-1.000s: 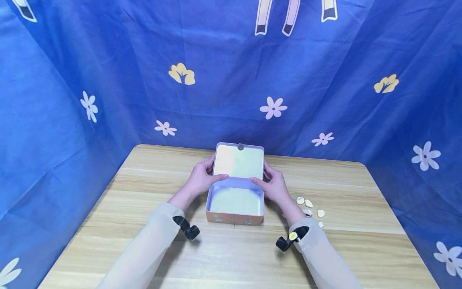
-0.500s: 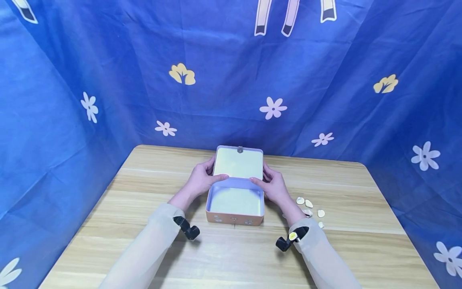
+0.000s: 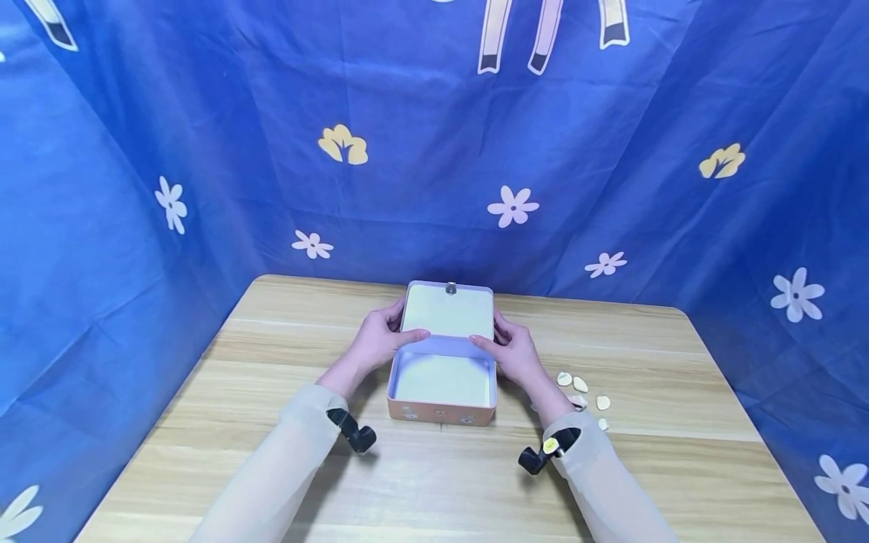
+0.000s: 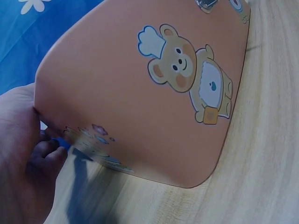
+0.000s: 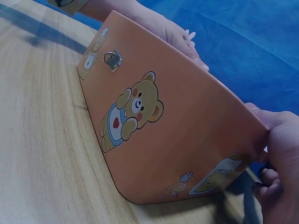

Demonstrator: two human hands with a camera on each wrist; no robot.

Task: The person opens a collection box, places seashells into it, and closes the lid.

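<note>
An orange tin box (image 3: pixel 443 413) with cartoon bears on its front stands on the table, its pale inside bare. Its hinged lid (image 3: pixel 448 309) leans back, raised, with a small metal latch at the top edge. My left hand (image 3: pixel 379 335) grips the lid's left side, thumb over the inner lower corner and fingers behind. On the other side my right hand (image 3: pixel 517 347) holds the lid the same way, its fingers partly hidden. Both wrist views show the box's orange front (image 4: pixel 117 93) close up, with a metal clasp (image 5: pixel 112 60).
Several small whitish flat pieces (image 3: pixel 580 385) lie on the wooden table (image 3: pixel 237 422) beside my right wrist, some partly covered by it. A blue cloth (image 3: pixel 421 211) with flowers hangs behind the table and along both sides.
The lid has tilted farther back, its top edge sinking away from me. Both hands keep their hold, and the box base stays in place. The head view has shifted slightly.
</note>
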